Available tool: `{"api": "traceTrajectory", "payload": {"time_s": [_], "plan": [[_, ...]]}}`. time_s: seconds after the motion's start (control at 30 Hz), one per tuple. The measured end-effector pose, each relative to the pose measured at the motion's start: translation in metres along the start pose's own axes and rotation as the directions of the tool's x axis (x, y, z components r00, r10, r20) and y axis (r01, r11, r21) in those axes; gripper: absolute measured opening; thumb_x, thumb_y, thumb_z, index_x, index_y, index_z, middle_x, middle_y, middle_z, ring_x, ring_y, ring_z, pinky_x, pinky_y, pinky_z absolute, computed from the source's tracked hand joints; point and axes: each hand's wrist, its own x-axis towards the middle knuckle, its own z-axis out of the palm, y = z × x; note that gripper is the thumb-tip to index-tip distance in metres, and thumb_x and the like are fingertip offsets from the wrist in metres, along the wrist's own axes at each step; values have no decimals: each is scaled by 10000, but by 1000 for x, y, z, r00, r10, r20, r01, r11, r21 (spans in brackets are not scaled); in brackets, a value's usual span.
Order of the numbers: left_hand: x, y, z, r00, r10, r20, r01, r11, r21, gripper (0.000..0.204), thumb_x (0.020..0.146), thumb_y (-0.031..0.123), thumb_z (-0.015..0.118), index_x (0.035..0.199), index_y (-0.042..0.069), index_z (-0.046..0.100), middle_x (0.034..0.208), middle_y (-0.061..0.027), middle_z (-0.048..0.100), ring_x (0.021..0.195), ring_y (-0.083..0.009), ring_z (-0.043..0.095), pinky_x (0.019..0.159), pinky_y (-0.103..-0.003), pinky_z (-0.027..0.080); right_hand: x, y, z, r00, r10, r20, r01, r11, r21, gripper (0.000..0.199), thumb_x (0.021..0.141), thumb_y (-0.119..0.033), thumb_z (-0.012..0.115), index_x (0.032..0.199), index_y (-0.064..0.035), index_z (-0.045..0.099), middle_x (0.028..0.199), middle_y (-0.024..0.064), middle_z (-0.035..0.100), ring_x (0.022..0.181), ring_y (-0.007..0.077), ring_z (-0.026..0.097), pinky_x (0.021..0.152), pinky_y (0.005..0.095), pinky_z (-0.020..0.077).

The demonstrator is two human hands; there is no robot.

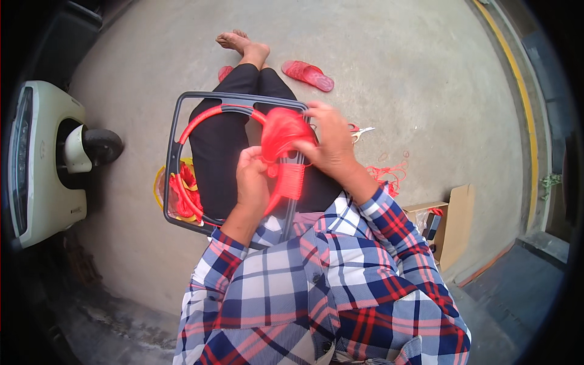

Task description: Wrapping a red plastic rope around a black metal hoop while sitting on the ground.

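A black rectangular frame (239, 95) with a round inner ring lies across my lap. Red cord (199, 125) is wrapped tightly around parts of the ring, with a thick band of coils (292, 181) at its right side. My left hand (250, 179) is closed at the ring's right part, pinching the red cord there. A bundle of red cord (283, 132), smeared by motion, is at the frame's upper right. My right hand (331, 137) holds that bundle at its right edge, thumb below and fingers above, slightly blurred.
Scissors (363, 132) and loose red cord (389, 173) lie on the floor to the right, near an open cardboard box (456, 225). A yellow-rimmed bag with red material (161, 185) is at left. Red slippers (308, 75) lie by my feet; a white wheeled vehicle (55, 158) stands left.
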Motion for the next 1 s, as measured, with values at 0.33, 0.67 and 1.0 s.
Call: {"api": "traceTrajectory", "payload": {"time_s": [0.33, 0.67, 1.0], "plan": [[-11, 21, 41, 922, -374, 101, 382, 921, -78, 372, 776, -90, 481, 1142, -81, 551, 1051, -190, 656, 868, -252, 690, 753, -342, 596, -46, 12, 7, 908, 42, 417, -95, 990, 107, 413, 711, -296, 772, 1051, -81, 679, 1072, 95, 609, 1028, 289, 551, 891, 395, 454], [-6, 7, 25, 922, -375, 94, 386, 906, -177, 231, 856, -31, 453, 1058, -54, 562, 1007, -172, 663, 894, -226, 685, 854, -364, 570, -67, 57, -43, 655, 500, 567, -615, -84, 784, 334, 808, -176, 692, 1093, -12, 639, 1002, 69, 664, 962, 163, 619, 920, 304, 446], [-9, 10, 28, 929, -341, 141, 364, 910, -197, 291, 882, -14, 453, 1162, -52, 525, 1064, -168, 640, 961, -227, 669, 898, -375, 551, -24, 42, -92, 773, -263, 578, -552, 172, 816, 475, 658, -329, 732, 934, 53, 665, 981, 170, 647, 938, 269, 597, 886, 374, 453]]}}
